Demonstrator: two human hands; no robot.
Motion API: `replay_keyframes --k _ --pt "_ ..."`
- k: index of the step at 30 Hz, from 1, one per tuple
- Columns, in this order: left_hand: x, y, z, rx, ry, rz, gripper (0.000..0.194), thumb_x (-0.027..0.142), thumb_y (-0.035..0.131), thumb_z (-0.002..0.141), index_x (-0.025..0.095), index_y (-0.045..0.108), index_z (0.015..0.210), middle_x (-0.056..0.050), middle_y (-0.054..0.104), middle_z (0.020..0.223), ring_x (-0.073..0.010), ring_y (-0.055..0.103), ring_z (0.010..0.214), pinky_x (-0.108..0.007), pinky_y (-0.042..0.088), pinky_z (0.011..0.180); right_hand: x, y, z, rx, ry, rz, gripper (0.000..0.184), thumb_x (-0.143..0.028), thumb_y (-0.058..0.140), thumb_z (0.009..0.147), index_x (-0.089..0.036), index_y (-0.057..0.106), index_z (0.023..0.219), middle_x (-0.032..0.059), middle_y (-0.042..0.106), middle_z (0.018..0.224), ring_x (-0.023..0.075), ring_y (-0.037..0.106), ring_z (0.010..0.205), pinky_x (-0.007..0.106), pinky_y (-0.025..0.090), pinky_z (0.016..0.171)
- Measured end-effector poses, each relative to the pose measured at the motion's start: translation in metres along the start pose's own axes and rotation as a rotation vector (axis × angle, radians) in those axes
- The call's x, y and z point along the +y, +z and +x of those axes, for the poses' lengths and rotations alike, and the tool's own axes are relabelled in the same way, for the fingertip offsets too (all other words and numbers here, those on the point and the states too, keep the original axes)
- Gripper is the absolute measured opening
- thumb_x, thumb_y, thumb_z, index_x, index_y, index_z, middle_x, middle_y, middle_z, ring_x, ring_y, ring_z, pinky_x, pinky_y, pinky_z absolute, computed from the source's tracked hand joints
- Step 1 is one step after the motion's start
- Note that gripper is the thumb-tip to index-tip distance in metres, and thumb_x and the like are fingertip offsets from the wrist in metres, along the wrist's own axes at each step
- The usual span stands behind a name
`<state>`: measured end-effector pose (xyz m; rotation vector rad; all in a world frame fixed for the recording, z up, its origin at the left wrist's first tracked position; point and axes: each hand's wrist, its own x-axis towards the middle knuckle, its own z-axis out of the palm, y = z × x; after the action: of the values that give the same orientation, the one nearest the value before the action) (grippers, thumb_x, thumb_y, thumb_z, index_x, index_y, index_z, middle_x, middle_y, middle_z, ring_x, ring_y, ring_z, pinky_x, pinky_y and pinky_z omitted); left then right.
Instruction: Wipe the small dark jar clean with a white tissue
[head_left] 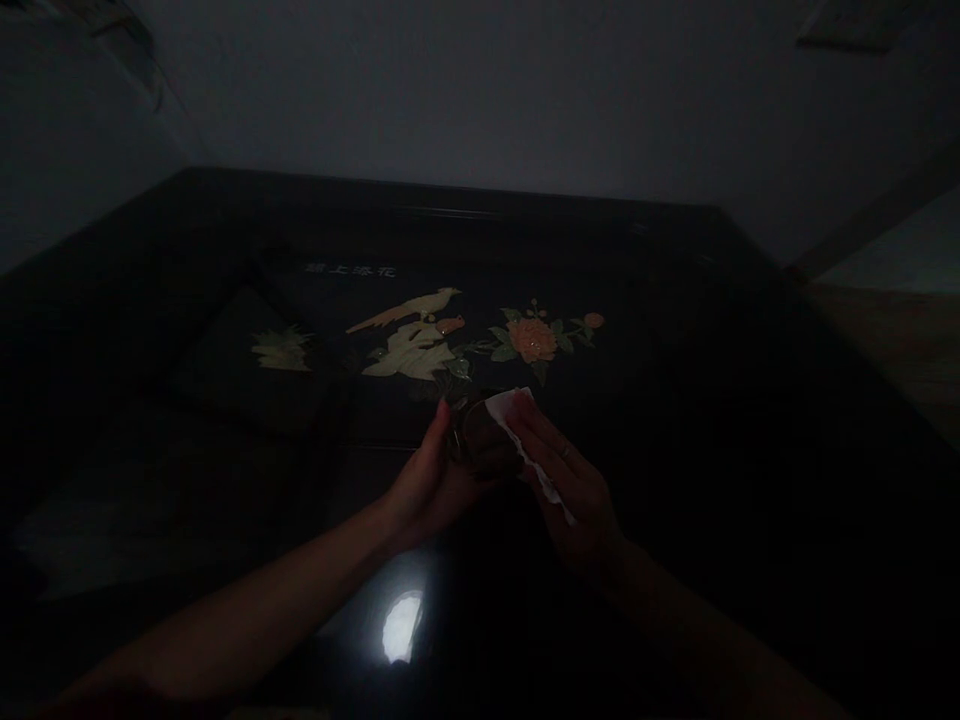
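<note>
Near the middle of the head view, my left hand (431,485) grips a dark, rounded object (484,435) from its left side, thumb pointing up. The light is too dim to make out what kind of object it is. A white tissue (504,405) is pressed to its right side by my right hand (574,480), which has a ring on one finger. The fingers of my right hand lie over the tissue. Both hands are above a glossy black tabletop (667,420), and the lower part of the object is lost in shadow.
The tabletop bears a decoration of a bird (420,308) on pale rocks, an orange flower (532,340) and white characters (351,270). A bright light reflection (403,627) shows below my hands. Behind the table stands a grey wall (450,90).
</note>
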<state>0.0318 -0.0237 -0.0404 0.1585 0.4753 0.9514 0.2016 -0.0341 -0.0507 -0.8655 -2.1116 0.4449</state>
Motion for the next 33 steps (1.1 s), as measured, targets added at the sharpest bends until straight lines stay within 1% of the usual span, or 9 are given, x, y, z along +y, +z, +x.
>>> replay_keyframes --k 3,6,9,12,14,17,21,26,33 --pt "0.003 -0.002 0.001 0.028 -0.018 -0.035 0.054 0.055 0.036 0.096 0.015 0.064 0.119 -0.010 0.072 0.110 -0.0221 0.063 0.107 -0.038 0.038 0.102 0.000 -0.001 0.001 -0.019 -0.033 -0.011 0.063 -0.004 0.037 0.092 -0.022 0.024 0.151 0.0091 0.035 0.154 0.0228 0.031 0.143 0.046 0.038 0.113" --pt "0.005 -0.002 0.005 0.084 -0.004 -0.067 0.053 0.054 0.036 0.096 0.014 0.065 0.116 -0.009 0.073 0.104 -0.0206 0.065 0.101 -0.035 0.041 0.099 0.001 -0.001 0.001 -0.047 -0.092 -0.071 0.061 -0.005 0.036 0.093 -0.018 0.023 0.151 0.0131 0.041 0.150 0.0239 0.029 0.144 0.050 0.037 0.113" --pt "0.007 0.000 0.007 0.099 -0.020 -0.084 0.055 0.054 0.039 0.095 0.012 0.060 0.124 -0.009 0.072 0.106 -0.0204 0.065 0.102 -0.033 0.041 0.101 0.000 -0.002 0.003 -0.083 -0.151 -0.152 0.057 -0.008 0.033 0.095 -0.013 0.023 0.151 0.0152 0.048 0.145 0.0234 0.029 0.143 0.051 0.033 0.115" --pt "0.007 0.003 0.008 0.057 -0.094 -0.043 0.065 0.059 0.038 0.093 0.009 0.055 0.130 -0.013 0.070 0.112 -0.0231 0.063 0.109 -0.034 0.039 0.103 -0.004 -0.004 0.006 -0.133 -0.208 -0.195 0.052 -0.010 0.028 0.096 -0.009 0.027 0.149 0.0143 0.051 0.143 0.0211 0.029 0.143 0.047 0.029 0.117" --pt "0.004 0.003 0.008 0.041 -0.120 -0.005 0.066 0.060 0.038 0.093 0.007 0.057 0.127 -0.014 0.070 0.111 -0.0240 0.062 0.112 -0.034 0.037 0.105 -0.007 -0.006 0.008 -0.157 -0.225 -0.214 0.050 -0.012 0.026 0.097 -0.008 0.031 0.147 0.0133 0.052 0.142 0.0195 0.028 0.143 0.045 0.027 0.118" --pt "-0.002 0.001 0.008 0.039 -0.071 0.037 0.055 0.053 0.044 0.094 0.008 0.064 0.117 -0.012 0.073 0.103 -0.0219 0.062 0.111 -0.031 0.035 0.107 -0.008 -0.006 0.008 -0.173 -0.209 -0.245 0.049 -0.015 0.025 0.098 -0.007 0.033 0.146 0.0137 0.050 0.144 0.0192 0.027 0.144 0.045 0.026 0.118" --pt "-0.009 0.000 0.008 0.033 0.019 0.047 0.043 0.046 0.053 0.092 0.013 0.064 0.118 -0.009 0.072 0.108 -0.0220 0.056 0.121 -0.033 0.029 0.112 -0.006 -0.006 0.007 -0.151 -0.148 -0.272 0.052 -0.014 0.026 0.097 -0.008 0.027 0.149 0.0149 0.044 0.148 0.0207 0.025 0.145 0.046 0.027 0.117" --pt "-0.005 0.004 0.007 0.093 0.030 0.014 0.049 0.050 0.042 0.096 0.013 0.063 0.120 -0.011 0.071 0.111 -0.0246 0.053 0.125 -0.040 0.028 0.112 -0.002 -0.005 0.006 -0.118 -0.106 -0.277 0.058 -0.008 0.031 0.094 -0.011 0.021 0.151 0.0160 0.044 0.147 0.0221 0.028 0.143 0.049 0.031 0.116" --pt "0.005 0.003 0.007 0.134 -0.002 -0.002 0.061 0.056 0.038 0.095 0.008 0.056 0.128 -0.015 0.069 0.113 -0.0252 0.060 0.115 -0.038 0.035 0.108 -0.001 -0.004 0.007 -0.146 -0.221 -0.200 0.054 -0.010 0.030 0.095 -0.007 0.027 0.149 0.0171 0.051 0.142 0.0220 0.031 0.142 0.045 0.037 0.113"
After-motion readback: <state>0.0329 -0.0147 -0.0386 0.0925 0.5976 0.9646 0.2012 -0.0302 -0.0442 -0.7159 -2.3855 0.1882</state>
